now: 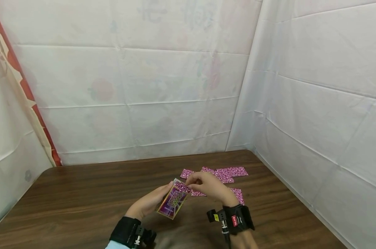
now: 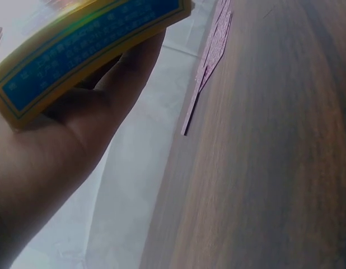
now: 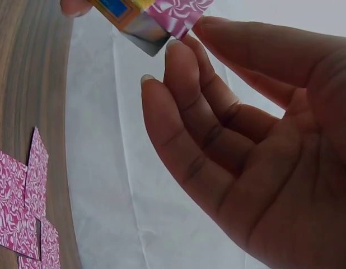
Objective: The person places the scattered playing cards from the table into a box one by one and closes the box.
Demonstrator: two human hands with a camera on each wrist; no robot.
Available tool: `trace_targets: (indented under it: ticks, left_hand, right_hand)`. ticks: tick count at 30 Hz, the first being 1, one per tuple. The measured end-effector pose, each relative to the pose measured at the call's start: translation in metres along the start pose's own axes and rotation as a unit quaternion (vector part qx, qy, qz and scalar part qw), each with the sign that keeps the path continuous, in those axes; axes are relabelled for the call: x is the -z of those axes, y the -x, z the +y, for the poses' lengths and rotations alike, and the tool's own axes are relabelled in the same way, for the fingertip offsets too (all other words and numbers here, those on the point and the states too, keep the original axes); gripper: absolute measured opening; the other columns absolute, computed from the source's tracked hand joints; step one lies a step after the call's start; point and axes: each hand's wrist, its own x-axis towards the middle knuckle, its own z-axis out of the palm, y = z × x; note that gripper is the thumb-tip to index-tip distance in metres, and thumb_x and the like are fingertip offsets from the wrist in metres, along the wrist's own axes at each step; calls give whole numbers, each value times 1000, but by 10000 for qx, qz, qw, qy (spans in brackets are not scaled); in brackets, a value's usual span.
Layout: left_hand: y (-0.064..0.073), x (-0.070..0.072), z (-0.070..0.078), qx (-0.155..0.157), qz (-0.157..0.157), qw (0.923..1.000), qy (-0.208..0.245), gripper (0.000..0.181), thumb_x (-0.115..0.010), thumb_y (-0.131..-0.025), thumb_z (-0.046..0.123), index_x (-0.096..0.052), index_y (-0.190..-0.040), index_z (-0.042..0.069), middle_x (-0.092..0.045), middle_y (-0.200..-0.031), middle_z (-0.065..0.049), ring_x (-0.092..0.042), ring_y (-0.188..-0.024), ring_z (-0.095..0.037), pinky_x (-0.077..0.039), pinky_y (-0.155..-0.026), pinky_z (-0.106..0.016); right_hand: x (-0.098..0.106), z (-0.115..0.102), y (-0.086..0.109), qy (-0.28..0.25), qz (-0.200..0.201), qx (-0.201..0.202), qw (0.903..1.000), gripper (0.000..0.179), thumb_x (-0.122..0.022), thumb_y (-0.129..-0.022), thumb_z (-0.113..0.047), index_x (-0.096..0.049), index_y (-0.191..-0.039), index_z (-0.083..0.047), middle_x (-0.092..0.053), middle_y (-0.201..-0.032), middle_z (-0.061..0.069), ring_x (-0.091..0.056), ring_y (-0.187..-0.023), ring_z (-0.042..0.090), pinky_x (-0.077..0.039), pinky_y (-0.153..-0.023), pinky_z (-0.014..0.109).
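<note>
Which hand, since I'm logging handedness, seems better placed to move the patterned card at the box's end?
Probably the right hand: it pinches the patterned card, while the left hand holds the box.

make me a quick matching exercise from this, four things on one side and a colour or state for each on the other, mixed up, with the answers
Column one
1. left hand
2. loose cards
3. table
4. right hand

Column two
a. brown, with wood grain
b. pinches a patterned card at the end of the box
c. grips the box from the side
d. pink and white, lying flat

Right pairs: 1-c, 2-d, 3-a, 4-b
</note>
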Motion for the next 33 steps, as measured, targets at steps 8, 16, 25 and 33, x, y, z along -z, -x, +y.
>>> trace_targets:
  ticks: [8, 16, 25, 33]
  left_hand:
    - [-1, 1, 1, -53, -158, 9998, 50, 76, -24, -96, 60, -36, -140, 0, -57, -122, -16, -58, -106, -23, -41, -96, -50]
    - [-1, 3, -1, -118, -300, 9994, 122, 75, -21, -97, 58, -33, -141, -2, -56, -125, -19, -59, -106, -24, -46, -92, -46]
    - [-2, 0, -1, -44, -71, 10000, 10, 77, -24, -95, 61, -34, -142, 0, -54, -126, -20, -57, -108, -26, -43, -93, -52]
    - [-3, -1, -2, 19, 11, 10000, -2, 77, -25, -95, 61, -34, -142, 0, -55, -125, -20, -57, -108, -26, -44, -93, -53]
  right_hand:
    - [0, -4, 1, 144, -13, 54, 9999, 15, -59, -92, -17, -70, -103, -18, -69, -94, -4, -59, -78, 4, -49, -69, 22]
    - [1, -7, 3, -16, -354, 108, 9993, 20, -54, -95, -16, -69, -107, -17, -68, -101, 0, -62, -80, 14, -49, -66, 22]
    - [12, 10, 11, 96, -84, -216, 9997, 21, -52, -96, -16, -65, -112, -14, -65, -99, 9, -58, -84, 14, -48, -70, 28]
    - [25, 49, 25, 556, 593, -1479, 9856, 20, -60, -89, -9, -64, -109, -9, -64, -94, 7, -61, -83, 17, -50, -70, 32]
